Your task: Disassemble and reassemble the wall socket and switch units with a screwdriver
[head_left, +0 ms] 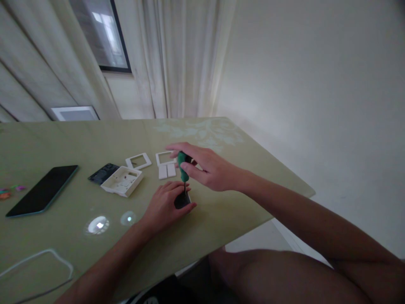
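My right hand (209, 166) grips a screwdriver (183, 166) by its green handle, thumb on one side and fingers on the other. The metal shaft points straight down onto a small dark part with a pale edge, which looks like a wall switch module (181, 201). My left hand (164, 204) is wrapped round that module and holds it on the table, thumb along the near side, fingers on the far side. Just beyond lie white switch rockers (166, 171) and a white frame (163, 158), partly hidden by my right hand.
Left of my hands a white mounting box (122, 181) leans against a dark panel (103, 173), with another white frame (145, 160) behind. Farther left are a tablet (44, 190), small coloured bits (6, 194) and a white cable (47, 251). The table edge (249, 234) runs close to my right.
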### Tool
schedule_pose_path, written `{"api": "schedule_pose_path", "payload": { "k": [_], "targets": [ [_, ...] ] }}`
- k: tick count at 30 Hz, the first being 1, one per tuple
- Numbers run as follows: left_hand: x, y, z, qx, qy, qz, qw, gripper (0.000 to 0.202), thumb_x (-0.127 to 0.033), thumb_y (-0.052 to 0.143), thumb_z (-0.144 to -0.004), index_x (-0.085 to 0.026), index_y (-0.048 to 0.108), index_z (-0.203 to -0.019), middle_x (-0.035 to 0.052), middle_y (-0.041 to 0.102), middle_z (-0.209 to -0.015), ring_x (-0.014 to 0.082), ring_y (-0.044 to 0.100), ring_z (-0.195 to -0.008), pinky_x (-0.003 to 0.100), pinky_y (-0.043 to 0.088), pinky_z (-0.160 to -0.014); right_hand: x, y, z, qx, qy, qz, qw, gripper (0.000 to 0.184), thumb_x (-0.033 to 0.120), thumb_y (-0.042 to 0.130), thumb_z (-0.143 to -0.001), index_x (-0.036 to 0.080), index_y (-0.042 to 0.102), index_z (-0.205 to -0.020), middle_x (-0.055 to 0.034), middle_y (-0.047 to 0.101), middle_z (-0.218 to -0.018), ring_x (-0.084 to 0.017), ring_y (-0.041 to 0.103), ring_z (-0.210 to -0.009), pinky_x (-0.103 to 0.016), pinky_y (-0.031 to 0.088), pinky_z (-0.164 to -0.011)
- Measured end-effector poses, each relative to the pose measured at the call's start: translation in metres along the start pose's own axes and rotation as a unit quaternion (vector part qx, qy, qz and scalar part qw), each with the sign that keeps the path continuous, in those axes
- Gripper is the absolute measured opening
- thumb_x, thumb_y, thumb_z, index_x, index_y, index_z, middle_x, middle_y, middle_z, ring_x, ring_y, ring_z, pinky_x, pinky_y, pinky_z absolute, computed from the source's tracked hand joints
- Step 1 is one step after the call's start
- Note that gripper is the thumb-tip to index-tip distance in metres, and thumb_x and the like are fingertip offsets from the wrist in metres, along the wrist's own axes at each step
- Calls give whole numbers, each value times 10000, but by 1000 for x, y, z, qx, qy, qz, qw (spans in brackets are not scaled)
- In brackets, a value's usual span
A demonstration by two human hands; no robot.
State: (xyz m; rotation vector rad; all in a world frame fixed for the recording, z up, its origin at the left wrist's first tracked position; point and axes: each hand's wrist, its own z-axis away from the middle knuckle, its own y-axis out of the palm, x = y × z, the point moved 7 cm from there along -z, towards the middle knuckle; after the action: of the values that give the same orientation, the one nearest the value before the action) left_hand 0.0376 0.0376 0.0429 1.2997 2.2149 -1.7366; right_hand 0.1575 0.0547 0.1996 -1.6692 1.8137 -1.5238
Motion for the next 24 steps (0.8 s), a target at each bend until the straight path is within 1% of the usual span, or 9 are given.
{"api": "schedule_pose_path", "payload": {
  "k": [3, 6, 9, 11, 13, 15, 18, 21, 24],
  "targets": [
    [0, 0, 0, -5, -4, 4, 1000, 353, -411, 847, -898, -225, 781, -1192, 98, 791, -1319, 354, 728, -1227, 555, 561, -1084, -7, -2, 2, -32, 20, 46, 998, 271, 386, 626, -1095, 207, 668, -1294, -43, 789, -1117, -163, 699, -917, -271, 473, -794],
    [-1, -1, -1, -4, -9, -1, 1000, 351, -419, 846, -897, -227, 782, -1184, 103, 794, -1300, 360, 726, -1226, 550, 566, -1069, -7, -6, 5, -77, 54, 160, 983, 332, 528, 668, -1059, 199, 699, -1039, -17, 774, -921, -149, 639, -767, -276, 368, -672],
    [-2, -2, -1, 3, -11, -6, 1000, 348, -437, 825, -916, -214, 783, -1180, 119, 797, -1265, 373, 726, -1211, 559, 570, -1047, 2, -4, 4, -21, 51, 167, 984, 320, 463, 613, -1086, 175, 696, -1200, -74, 795, -1086, -201, 693, -901, -302, 424, -724],
    [-3, -2, -1, 7, -12, -9, 1000, 341, -448, 824, -915, -216, 786, -1162, 121, 801, -1232, 381, 729, -1191, 561, 571, -1030, 10, -4, 2, 32, 19, 108, 994, 369, 289, 548, -1094, 159, 605, -1435, -139, 739, -1360, -245, 691, -1160, -347, 500, -898],
    [-3, -3, -1, 6, -14, -7, 1000, 347, -446, 835, -904, -226, 786, -1167, 111, 805, -1221, 379, 732, -1178, 553, 571, -1024, 14, -6, 1, 55, -9, 33, 998, 452, 181, 500, -1089, 196, 531, -1540, -133, 685, -1473, -229, 650, -1284, -375, 497, -1042],
    [-3, -2, -1, 3, -14, -2, 1000, 364, -438, 845, -898, -228, 782, -1189, 105, 802, -1242, 374, 731, -1189, 544, 569, -1032, 12, -8, -1, 51, -19, -1, 999, 367, 204, 528, -1107, 221, 592, -1468, -98, 726, -1379, -205, 673, -1211, -358, 497, -1042],
    [-3, -1, -1, 5, -9, -1, 1000, 376, -436, 834, -913, -216, 775, -1212, 111, 794, -1273, 368, 725, -1208, 550, 560, -1058, 6, -7, -2, 11, -3, 60, 998, 206, 361, 632, -1099, 189, 699, -1190, -68, 757, -1128, -200, 683, -994, -320, 483, -882],
    [-3, -1, 0, 11, -10, -4, 1000, 377, -449, 807, -938, -210, 766, -1227, 119, 789, -1272, 364, 719, -1212, 560, 548, -1082, 3, -7, -2, -24, 49, 156, 986, 307, 492, 630, -1088, 194, 694, -1051, -39, 745, -978, -197, 651, -854, -310, 401, -739],
    [-1, -4, 0, 32, -6, 5, 999, 525, -527, 839, -903, -194, 735, -1296, 148, 752, -1357, 396, 678, -1292, 582, 534, -1115, 6, -10, -2, 10, 87, 194, 977, 339, 523, 609, -1082, 194, 690, -1082, -54, 759, -1004, -214, 654, -840, -317, 376, -705]
  ]
}}
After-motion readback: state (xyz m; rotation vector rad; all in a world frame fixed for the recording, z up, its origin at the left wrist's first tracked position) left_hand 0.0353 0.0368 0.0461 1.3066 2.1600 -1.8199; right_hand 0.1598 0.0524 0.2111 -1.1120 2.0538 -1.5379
